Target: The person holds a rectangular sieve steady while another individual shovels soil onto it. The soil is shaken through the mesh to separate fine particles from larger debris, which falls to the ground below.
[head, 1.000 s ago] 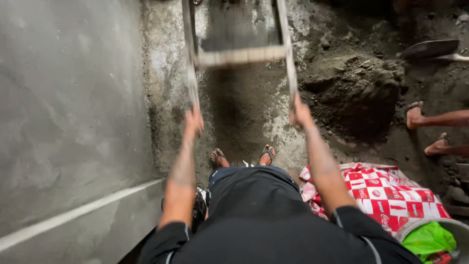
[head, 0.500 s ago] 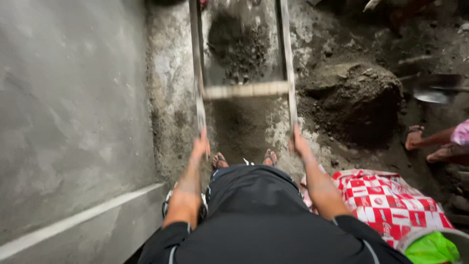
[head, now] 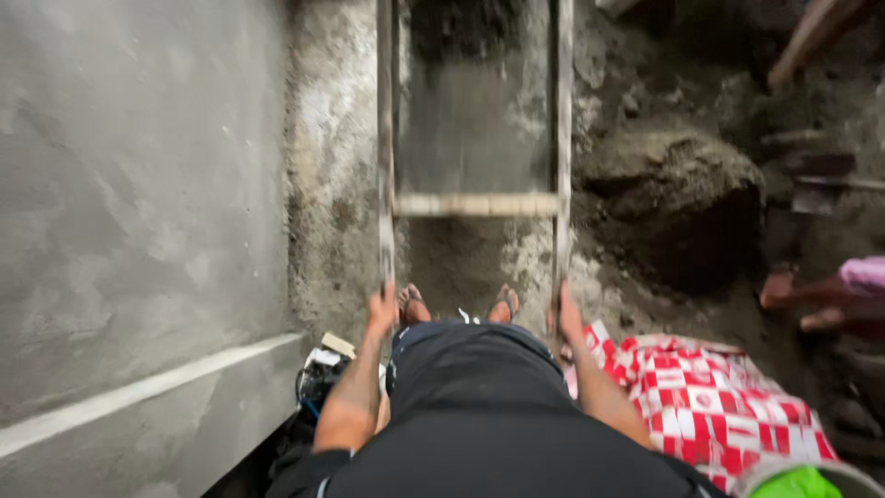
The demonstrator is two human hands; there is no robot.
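Note:
A wooden-framed sieve (head: 475,205) with a mesh screen stretches away from me over the dirt ground. My left hand (head: 382,309) grips the end of its left rail. My right hand (head: 564,314) grips the end of the right rail. Dark soil lies on the far part of the mesh (head: 475,120). My sandalled feet (head: 458,304) stand between the rails, under the frame's near end. The picture is blurred by motion.
A grey concrete wall (head: 138,231) rises at left. A heap of dark soil (head: 682,194) sits to the right of the sieve. A red-and-white checked sack (head: 719,406) lies at lower right. Another person's feet (head: 797,300) and a shovel (head: 816,180) are at far right.
The sieve has slid back toward me with both hands still on the rails. The soil on the mesh has shifted to the far end. The shovel at right has moved.

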